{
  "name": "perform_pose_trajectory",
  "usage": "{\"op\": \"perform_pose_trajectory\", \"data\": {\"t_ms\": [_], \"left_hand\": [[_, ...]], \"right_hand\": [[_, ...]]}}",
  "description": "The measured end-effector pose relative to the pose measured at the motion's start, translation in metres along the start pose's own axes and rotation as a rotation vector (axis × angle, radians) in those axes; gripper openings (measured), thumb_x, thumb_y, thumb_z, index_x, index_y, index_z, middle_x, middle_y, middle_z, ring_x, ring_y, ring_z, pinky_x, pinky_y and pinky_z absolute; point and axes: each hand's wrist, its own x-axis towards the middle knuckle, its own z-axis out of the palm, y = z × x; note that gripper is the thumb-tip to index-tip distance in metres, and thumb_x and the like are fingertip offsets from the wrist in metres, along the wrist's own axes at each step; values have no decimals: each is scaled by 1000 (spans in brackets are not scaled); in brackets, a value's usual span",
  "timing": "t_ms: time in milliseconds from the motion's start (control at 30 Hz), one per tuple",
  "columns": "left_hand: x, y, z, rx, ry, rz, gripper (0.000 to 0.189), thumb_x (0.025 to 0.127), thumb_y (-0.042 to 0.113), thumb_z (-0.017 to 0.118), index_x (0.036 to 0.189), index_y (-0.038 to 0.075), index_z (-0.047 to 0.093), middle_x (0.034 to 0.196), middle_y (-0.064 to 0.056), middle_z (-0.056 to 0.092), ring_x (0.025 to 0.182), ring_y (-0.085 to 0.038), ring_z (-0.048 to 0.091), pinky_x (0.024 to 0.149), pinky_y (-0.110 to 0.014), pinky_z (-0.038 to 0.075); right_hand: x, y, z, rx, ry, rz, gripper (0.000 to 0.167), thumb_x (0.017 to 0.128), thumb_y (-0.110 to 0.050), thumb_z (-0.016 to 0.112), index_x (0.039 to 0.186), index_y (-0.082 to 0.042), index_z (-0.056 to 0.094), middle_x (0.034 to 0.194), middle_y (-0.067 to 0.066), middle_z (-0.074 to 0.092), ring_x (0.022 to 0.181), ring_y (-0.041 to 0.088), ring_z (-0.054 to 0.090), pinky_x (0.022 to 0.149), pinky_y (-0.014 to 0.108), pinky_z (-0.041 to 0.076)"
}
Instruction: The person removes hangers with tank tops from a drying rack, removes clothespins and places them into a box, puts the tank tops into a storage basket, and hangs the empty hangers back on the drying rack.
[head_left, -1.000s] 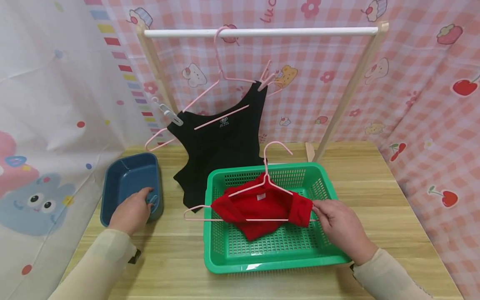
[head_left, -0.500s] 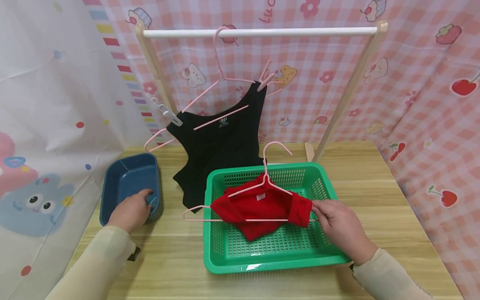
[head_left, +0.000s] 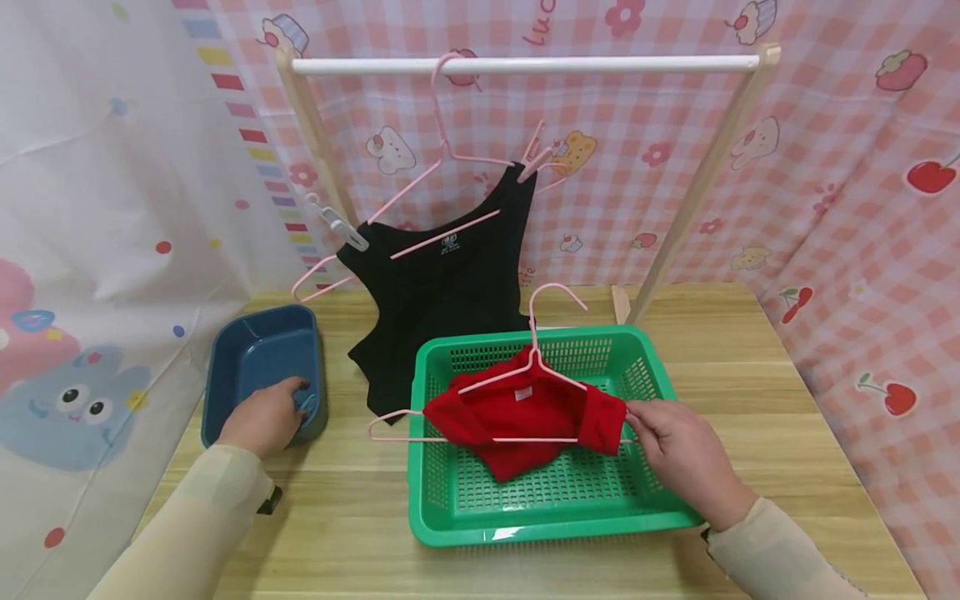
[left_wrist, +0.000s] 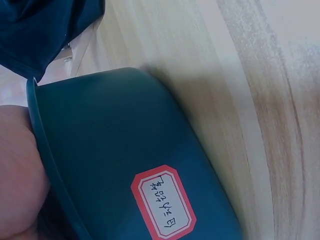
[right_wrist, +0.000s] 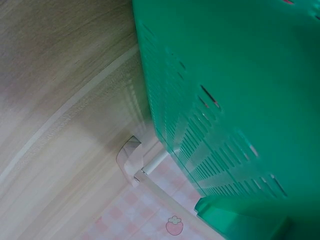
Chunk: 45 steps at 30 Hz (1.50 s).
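My left hand [head_left: 262,417] reaches over the rim into a dark blue bin [head_left: 225,354] at the left. By its fingertips is a light blue clip [head_left: 308,403], and most of the fingers are hidden, so I cannot tell whether they grip it. At the right, my right hand [head_left: 686,454] pinches the right edge of a red garment [head_left: 517,417], at the end of its pink hanger [head_left: 533,354]. Garment and hanger lie over a green basket [head_left: 525,533]. In the left wrist view, part of the hand [left_wrist: 20,175] shows beside the bin's labelled wall [left_wrist: 110,135].
Behind the basket, a black tank top [head_left: 450,283] hangs on a pink hanger from the rack's white rail [head_left: 600,63]. A white clip [head_left: 345,232] and a pink clip [head_left: 532,162] hold its straps. The wooden rack leg [head_left: 697,183] stands at the back right.
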Motion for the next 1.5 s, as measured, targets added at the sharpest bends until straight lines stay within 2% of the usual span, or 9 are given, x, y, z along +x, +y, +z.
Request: {"op": "perform_pose_trajectory", "data": {"t_ms": [267, 533, 1067, 1500], "left_hand": [[5, -1, 0, 3, 3, -12, 52, 102, 20, 66, 150, 5, 52, 146, -31, 58, 129, -57, 56, 98, -69, 51], [9, -1, 0, 20, -5, -13, 50, 102, 19, 65, 148, 4, 54, 143, -33, 59, 127, -57, 58, 93, -68, 53], [13, 1, -2, 37, -35, -2, 48, 98, 13, 63, 145, 2, 56, 140, -33, 61, 127, -55, 60, 92, -64, 55], [12, 2, -3, 34, -49, -5, 48, 103, 18, 61, 147, 2, 55, 145, -33, 58, 131, -56, 56, 96, -66, 53]], "right_hand": [[0, 1, 1, -7, -9, -2, 16, 95, -5, 75, 110, -8, 80, 97, 3, 80, 88, 21, 72, 77, 46, 62], [-1, 1, 0, -13, -1, -13, 16, 94, -5, 76, 109, -8, 80, 96, 3, 80, 87, 21, 72, 76, 46, 62], [0, -1, 0, -8, 30, -29, 19, 91, -3, 78, 108, -11, 81, 96, -1, 80, 86, 19, 72, 76, 44, 62], [-1, 1, 0, -6, 24, -32, 17, 92, -3, 77, 108, -10, 81, 94, 0, 79, 84, 18, 70, 74, 43, 61]]}}
